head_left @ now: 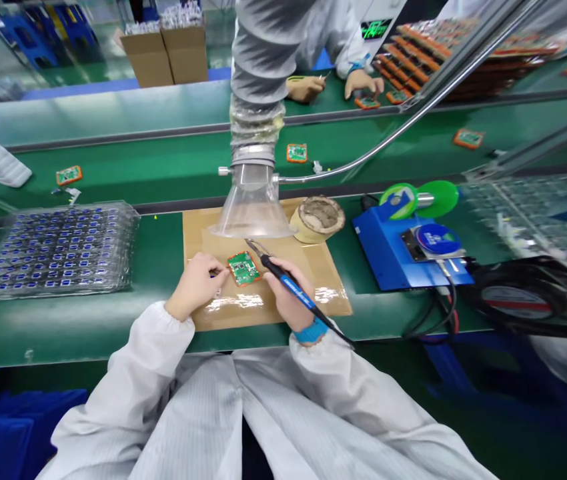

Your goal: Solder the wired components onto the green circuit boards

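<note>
A green circuit board with an orange edge (244, 268) lies on a brown cardboard sheet (268, 319). Just left of it is my left hand (200, 283), thumb and forefinger pinched together; whatever they hold is too small to name. My right hand (291, 293) is wrapped round a blue and black soldering iron (291, 285), whose tip points up and left, above the board's upper edge. A second thin metal tip shows beside it. Over the sheet hangs a clear fume hood (253, 210).
A round pot (317, 219) stands behind my right hand. To the right is a blue solder feeder (388, 250) with cables. Stacked clear trays (58, 250) lie left. Boards sit on the green belt (163, 167). Across it, a person's hands (363, 83) work near stacked orange-edged boards (413, 57).
</note>
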